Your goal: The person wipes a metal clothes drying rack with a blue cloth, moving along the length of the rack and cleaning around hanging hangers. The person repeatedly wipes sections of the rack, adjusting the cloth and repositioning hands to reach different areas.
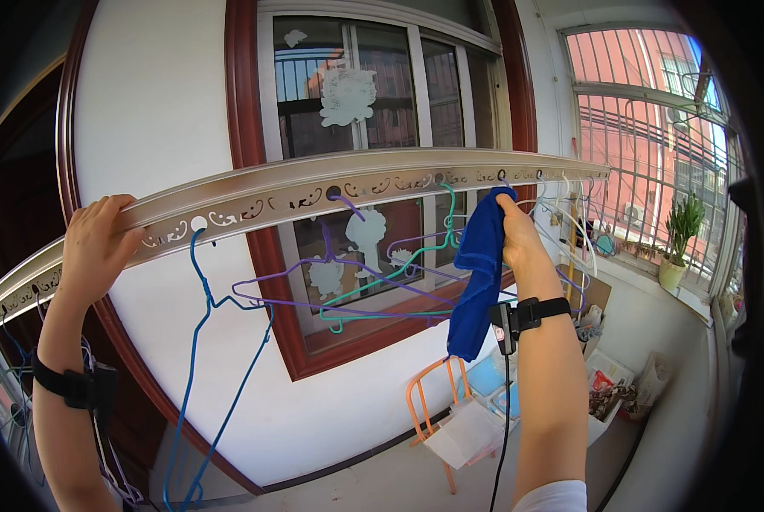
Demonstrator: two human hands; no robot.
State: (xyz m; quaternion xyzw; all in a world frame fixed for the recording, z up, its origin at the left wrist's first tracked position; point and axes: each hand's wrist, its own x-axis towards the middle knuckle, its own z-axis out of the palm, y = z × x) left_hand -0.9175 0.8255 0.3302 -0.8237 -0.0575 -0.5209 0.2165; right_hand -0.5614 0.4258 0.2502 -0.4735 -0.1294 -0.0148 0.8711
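A long metal drying rail (388, 176) with cut-out patterns and round holes spans the view. My left hand (100, 246) grips it at the left, fingers over its top edge. A blue cloth (478, 275) hangs folded from my right hand (516, 227), which pinches its upper end just under the rail. Between my hands, a blue wire hanger (196, 345), a purple hanger (286, 262) and a green hanger (407, 262) hang from the holes. The cloth hides part of the green and purple hangers.
More hangers (577, 217) hang at the rail's right end. Behind stands a window with a dark red frame (279, 339). Below are an orange chair (420, 390) with pale sheets on it and a white box (602, 397) of odds and ends. A potted plant (676, 237) stands on the right sill.
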